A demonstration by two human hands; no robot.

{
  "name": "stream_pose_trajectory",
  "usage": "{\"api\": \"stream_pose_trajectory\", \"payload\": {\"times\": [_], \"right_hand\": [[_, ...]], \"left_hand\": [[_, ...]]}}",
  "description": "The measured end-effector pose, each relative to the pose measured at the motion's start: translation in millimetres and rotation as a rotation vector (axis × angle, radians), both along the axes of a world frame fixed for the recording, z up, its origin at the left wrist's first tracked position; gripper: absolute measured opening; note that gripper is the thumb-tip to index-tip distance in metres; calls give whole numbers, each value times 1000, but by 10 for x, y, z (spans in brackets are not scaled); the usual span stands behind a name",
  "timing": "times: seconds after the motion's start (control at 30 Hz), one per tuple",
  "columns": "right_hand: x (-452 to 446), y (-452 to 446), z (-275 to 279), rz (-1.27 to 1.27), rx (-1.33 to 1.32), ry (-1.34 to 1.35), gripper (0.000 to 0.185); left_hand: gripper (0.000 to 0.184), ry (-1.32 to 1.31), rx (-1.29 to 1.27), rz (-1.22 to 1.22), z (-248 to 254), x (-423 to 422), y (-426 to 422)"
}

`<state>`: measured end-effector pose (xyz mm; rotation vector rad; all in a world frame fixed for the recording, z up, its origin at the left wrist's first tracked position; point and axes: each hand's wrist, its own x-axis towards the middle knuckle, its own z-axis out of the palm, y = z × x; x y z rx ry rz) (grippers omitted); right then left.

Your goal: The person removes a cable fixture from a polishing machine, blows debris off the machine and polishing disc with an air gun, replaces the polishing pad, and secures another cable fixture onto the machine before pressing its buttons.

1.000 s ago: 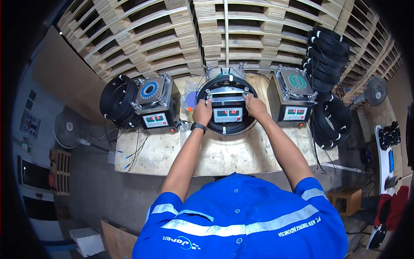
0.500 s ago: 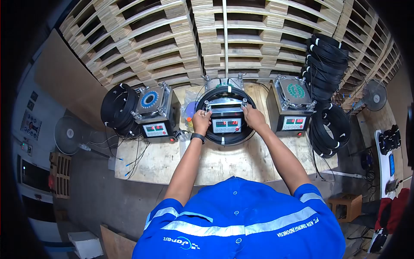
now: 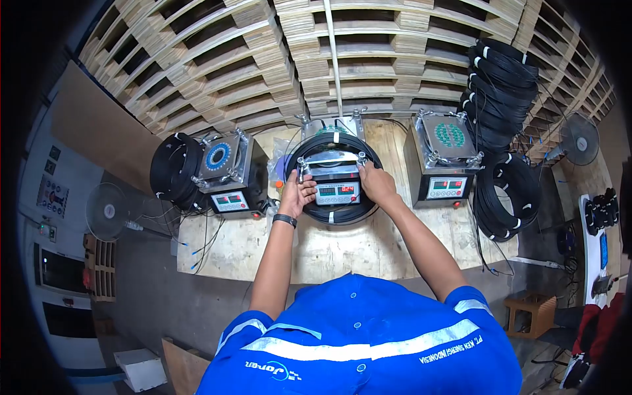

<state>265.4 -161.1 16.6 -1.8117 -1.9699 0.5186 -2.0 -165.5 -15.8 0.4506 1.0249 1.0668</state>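
Note:
A coil of black cable (image 3: 368, 209) with white ties sits around the front of the middle curing machine (image 3: 338, 193), whose panel with red digits shows inside the ring. Beside the left front clamp (image 3: 302, 166) is my left hand (image 3: 298, 195), palm turned partly up and fingers apart, holding nothing. My right hand (image 3: 379, 184) is closed at the right front clamp (image 3: 362, 158); some of its fingers are hidden. A metal bar (image 3: 332, 158) spans between these clamps. Behind the coil, a plate with green fittings (image 3: 334, 130) is partly covered.
Similar machines stand left (image 3: 230, 174) and right (image 3: 440, 164) on the wooden table (image 3: 316, 253). Black cable coils are piled at the left (image 3: 174, 171) and right (image 3: 503, 99). Wooden pallets (image 3: 375, 49) rise behind. Fans (image 3: 108, 210) stand at both sides.
My left hand has let go of the left clamp and opened, turning its palm up. My right hand stays at the right clamp. The view has shifted slightly, and the middle display's digits differ.

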Motion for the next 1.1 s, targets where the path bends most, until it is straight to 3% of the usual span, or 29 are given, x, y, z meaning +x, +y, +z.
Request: {"api": "stream_pose_trajectory", "payload": {"times": [0.17, 0.27, 0.3, 0.4, 0.47, 0.53, 0.63, 0.8, 0.87, 0.9, 0.97, 1.0, 1.07, 1.1], "right_hand": [[-40, -21, -17, -26, 12, -2, 41], [-64, -32, 7, -41, 14, -2, 40], [-73, -37, -5, -44, 14, -5, 40], [-57, -20, -20, -58, 39, -25, 39], [-66, -24, -34, -55, 20, -15, 41], [-62, -36, -48, -51, 36, -30, 40], [-81, -57, -8, -40, 75, -87, 39], [-87, -158, 66, -46, 180, -121, 32], [-56, -225, 118, -42, 263, -127, 30], [-26, -256, 162, -41, 348, -127, 31], [3, -262, 143, -63, 388, -92, 34], [13, -252, 90, -62, 386, -96, 34], [53, -181, 1, -140, 658, -187, 30], [95, -154, 3, -53, 490, 62, 31]], "left_hand": [[22, 290, 54, 73, 24, -18, 46], [21, 763, 280, 79, 52, 57, 1], [28, 760, 266, 66, 72, 73, -26], [49, 419, -19, -43, 163, -28, -9], [45, 117, -48, -87, 58, -112, 49], [36, 158, -18, -41, 41, -135, 68], [28, 528, 155, 42, 37, -64, 57], [30, 716, 270, 104, -12, -20, 34], [35, 1133, 504, 114, 49, -18, 1], [35, 1125, 501, 118, 100, -3, -20], [32, 1380, 495, 82, 199, 27, -71], [31, 1413, 516, 78, 188, 31, -79], [32, 1423, 588, 120, 139, 17, -69], [32, 1435, 659, 159, 136, 21, -76]]}}
